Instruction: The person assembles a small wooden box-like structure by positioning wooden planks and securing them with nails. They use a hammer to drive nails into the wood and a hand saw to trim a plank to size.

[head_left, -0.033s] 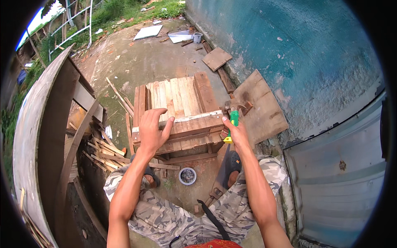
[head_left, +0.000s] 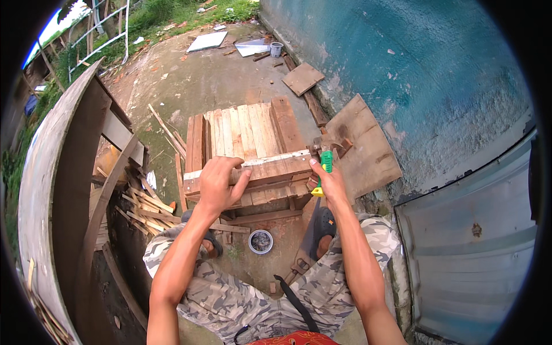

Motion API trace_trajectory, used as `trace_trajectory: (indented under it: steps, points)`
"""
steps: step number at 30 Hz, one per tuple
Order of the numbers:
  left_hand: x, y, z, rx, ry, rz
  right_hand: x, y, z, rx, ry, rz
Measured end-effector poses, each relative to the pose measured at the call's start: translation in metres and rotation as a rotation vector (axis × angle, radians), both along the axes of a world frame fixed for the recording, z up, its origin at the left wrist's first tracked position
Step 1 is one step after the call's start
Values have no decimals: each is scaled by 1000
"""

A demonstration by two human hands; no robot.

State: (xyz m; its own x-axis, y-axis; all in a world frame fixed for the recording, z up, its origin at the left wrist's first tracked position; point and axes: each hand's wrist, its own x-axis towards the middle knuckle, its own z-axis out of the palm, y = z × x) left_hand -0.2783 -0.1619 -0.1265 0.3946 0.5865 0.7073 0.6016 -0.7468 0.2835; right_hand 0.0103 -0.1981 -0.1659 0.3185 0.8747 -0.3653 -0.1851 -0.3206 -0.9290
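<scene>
A wooden box-like frame [head_left: 270,171] of reddish planks, with pale slats [head_left: 247,132] inside it, stands in front of me. My left hand [head_left: 218,183] is on its near rail, fingers curled over the plank and thumb close to them. A hammer [head_left: 326,163] with a green and yellow grip is in my right hand [head_left: 330,183], at the frame's near right corner. Its dark metal head points away from me, just past that corner. Some of the right fingers are hidden beneath the grip.
A bowl [head_left: 260,242] of small dark pieces sits between my feet, near a handsaw [head_left: 300,265]. Wood strips [head_left: 146,213] are piled at the left beside a large curved panel [head_left: 49,190]. Plywood [head_left: 365,149] leans by the blue wall [head_left: 437,75]; a metal sheet [head_left: 466,230] stands at the right.
My left hand has shifted slightly right and nearer along the rail, and its spread fingers have curled in. The right hand keeps the hammer in nearly the same place.
</scene>
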Motion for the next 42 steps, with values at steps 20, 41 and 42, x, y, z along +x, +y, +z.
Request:
trace_trajectory:
  steps: [20,41,42]
  points:
    - [28,-119,-355,-1339,812,-20,10,-17,-45,127,-263,75]
    - [31,-155,-399,-1523,985,-58,6,-20,-19,42,-160,32]
    - [30,-157,-399,-1522,986,-57,5,-20,-19,5,-156,19]
